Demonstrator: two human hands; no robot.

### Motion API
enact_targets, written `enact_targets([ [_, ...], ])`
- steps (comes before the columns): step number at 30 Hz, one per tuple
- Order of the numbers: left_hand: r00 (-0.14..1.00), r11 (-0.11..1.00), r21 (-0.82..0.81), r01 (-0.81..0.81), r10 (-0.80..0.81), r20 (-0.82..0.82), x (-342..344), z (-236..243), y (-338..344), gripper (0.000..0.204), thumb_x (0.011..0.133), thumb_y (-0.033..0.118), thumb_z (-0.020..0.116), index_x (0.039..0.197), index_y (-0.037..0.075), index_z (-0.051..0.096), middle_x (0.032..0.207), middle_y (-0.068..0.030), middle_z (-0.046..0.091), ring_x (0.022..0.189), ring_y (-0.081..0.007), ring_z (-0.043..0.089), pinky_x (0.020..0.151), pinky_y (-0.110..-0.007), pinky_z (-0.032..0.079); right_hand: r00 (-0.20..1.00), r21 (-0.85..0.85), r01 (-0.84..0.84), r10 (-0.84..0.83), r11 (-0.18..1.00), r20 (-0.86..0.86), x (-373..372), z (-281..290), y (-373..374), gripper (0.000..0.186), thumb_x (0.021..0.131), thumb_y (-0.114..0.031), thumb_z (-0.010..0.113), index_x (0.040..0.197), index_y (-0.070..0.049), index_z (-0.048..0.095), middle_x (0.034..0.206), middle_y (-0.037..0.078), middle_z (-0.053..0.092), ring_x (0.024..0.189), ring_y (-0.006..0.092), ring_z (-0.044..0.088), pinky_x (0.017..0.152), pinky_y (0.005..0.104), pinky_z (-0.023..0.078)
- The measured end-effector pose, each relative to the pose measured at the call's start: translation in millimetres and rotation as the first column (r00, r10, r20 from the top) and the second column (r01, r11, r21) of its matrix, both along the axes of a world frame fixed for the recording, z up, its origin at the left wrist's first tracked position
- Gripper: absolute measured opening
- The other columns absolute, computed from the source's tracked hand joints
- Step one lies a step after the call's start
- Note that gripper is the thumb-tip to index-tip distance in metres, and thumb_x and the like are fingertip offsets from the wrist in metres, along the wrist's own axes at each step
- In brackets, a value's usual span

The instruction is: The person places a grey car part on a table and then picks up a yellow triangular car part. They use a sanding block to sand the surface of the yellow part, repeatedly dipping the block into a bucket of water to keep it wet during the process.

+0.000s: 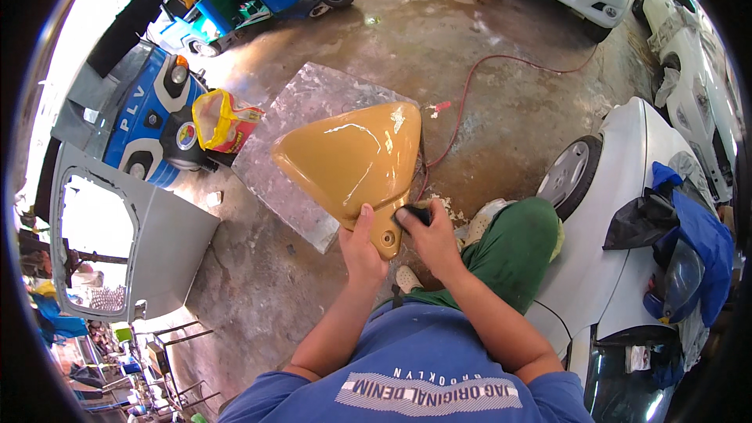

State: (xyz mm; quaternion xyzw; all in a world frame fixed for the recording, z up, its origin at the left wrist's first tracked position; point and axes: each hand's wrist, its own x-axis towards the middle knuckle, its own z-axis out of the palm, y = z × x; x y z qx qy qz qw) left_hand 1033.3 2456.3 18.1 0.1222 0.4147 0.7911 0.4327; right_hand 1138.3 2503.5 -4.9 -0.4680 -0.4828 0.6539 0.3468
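While the left hand (pixel 363 252) grips it at the near edge, thumb pressed on the face and fingers hidden beneath, the glossy golden-tan, roughly triangular panel (pixel 337 153) is held out before the person, over a scuffed grey flat slab (pixel 262 145); whether the two touch cannot be told. The panel's narrow tab (pixel 389 250), pierced by a round hole, points back toward the person; its broad end faces away, one rounded corner jutting left. Its long axis runs from the tab forward, leaning slightly left. To the right of the tab, the right hand (pixel 435 243) is closed around a small black pad (pixel 421 213), held at the panel's edge.
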Motion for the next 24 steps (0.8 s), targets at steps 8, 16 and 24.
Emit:
enact_targets([
  [8, 0.999, 0.998, -0.052, 0.041, -0.042, -0.018, 2, -2, -5, 0.038, 0.101, 0.016, 0.053, 0.133, -0.002, 0.045, 0.125, -0.0149, 0.059, 0.109, -0.0255, 0.063, 0.091, -0.038, 0.053, 0.998, 0.131, 0.057, -0.061, 0.990, 0.025, 2, -11, 3, 0.031, 0.091, -0.025, 0.070, 0.097, -0.001, 0.053, 0.082, 0.006, 0.060, 0.077, 0.0122, 0.054, 0.068, 0.0298, 0.045],
  [16, 0.992, 0.994, -0.104, 0.043, -0.030, 0.123, -15, -12, 4, 0.038, 0.101, 0.019, 0.053, 0.132, -0.002, 0.046, 0.122, -0.0150, 0.060, 0.108, -0.0261, 0.064, 0.090, -0.039, 0.054, 0.981, 0.136, -0.114, 0.091, 0.984, 0.169, 7, -15, -22, 0.038, 0.088, -0.034, 0.073, 0.096, -0.004, 0.051, 0.076, 0.011, 0.058, 0.071, 0.0190, 0.055, 0.068, 0.0374, 0.046],
  [24, 0.968, 0.976, -0.141, 0.168, -0.136, 0.211, -31, -15, 3, 0.040, 0.103, 0.025, 0.049, 0.133, -0.002, 0.045, 0.122, -0.0158, 0.060, 0.107, -0.0271, 0.064, 0.091, -0.041, 0.054, 0.928, 0.347, -0.301, 0.189, 0.888, 0.321, 17, 8, -31, 0.029, 0.085, -0.021, 0.076, 0.097, -0.005, 0.055, 0.090, 0.011, 0.058, 0.074, 0.0201, 0.057, 0.065, 0.0347, 0.048],
])
